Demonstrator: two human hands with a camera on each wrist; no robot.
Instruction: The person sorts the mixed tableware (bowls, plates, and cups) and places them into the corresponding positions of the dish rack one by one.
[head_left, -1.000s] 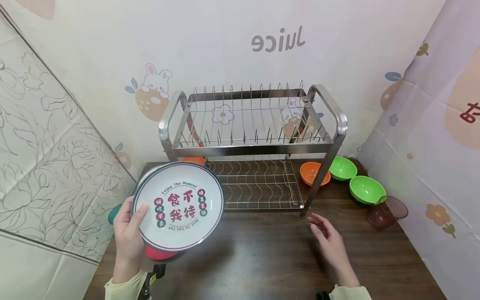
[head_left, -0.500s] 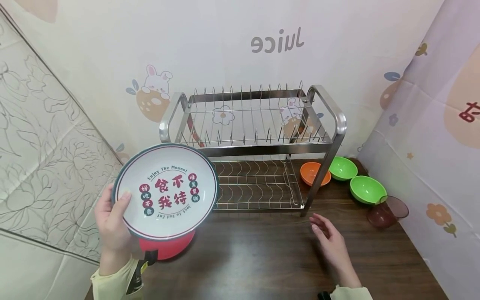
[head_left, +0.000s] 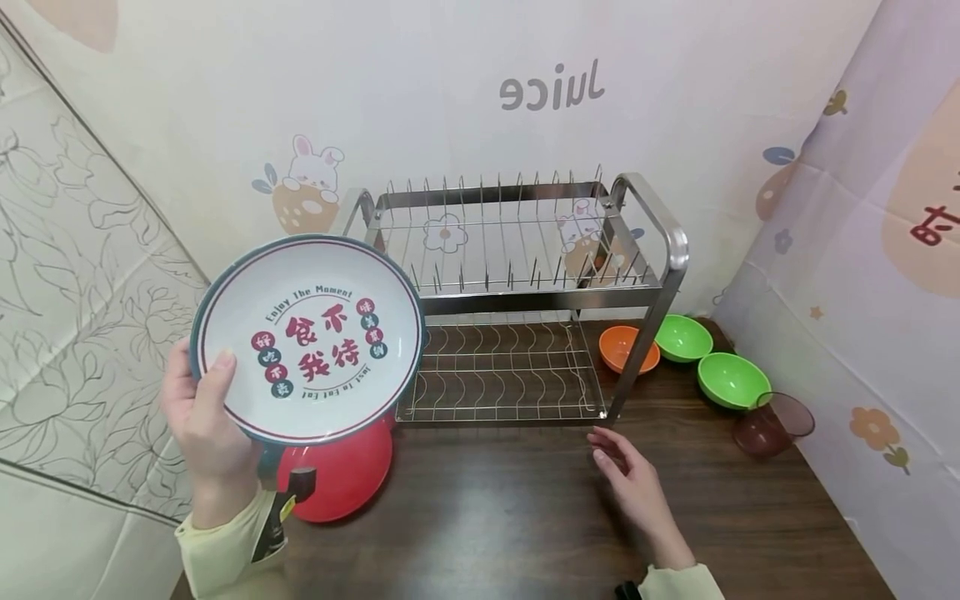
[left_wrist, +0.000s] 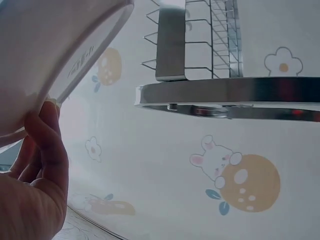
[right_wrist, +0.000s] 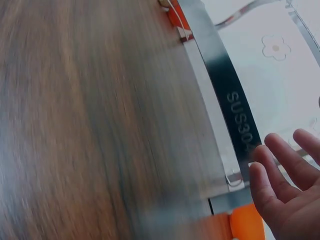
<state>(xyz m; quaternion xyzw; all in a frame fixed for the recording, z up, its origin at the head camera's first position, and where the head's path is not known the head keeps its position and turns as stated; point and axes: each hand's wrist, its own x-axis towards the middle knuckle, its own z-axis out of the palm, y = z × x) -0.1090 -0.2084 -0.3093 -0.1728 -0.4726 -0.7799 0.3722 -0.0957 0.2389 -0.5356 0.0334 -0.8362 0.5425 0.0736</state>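
My left hand (head_left: 213,429) grips a white plate (head_left: 322,367) with a blue-green rim and red and green printed characters. The thumb lies on its face, and the other fingers are behind the rim, as the left wrist view shows from below the plate's underside (left_wrist: 55,45). The raised, tilted plate overlaps the left end of a two-tier metal dish rack (head_left: 540,297). Low at the rack's front right leg, my right hand (head_left: 637,492) holds nothing, its fingers loosely extended. In the right wrist view these fingers (right_wrist: 280,170) overlap the rack's frame.
A red dish (head_left: 345,475) sits on the wooden table (head_left: 480,517) below the plate. Right of the rack are an orange bowl (head_left: 618,346), two green bowls (head_left: 733,381) and a tilted purplish clear cup (head_left: 776,425). Patterned cloth walls (head_left: 450,83) stand behind and at the sides.
My left hand has lifted the plate up and leftward, uncovering more of the red dish. Lately my right hand has shifted slightly left.
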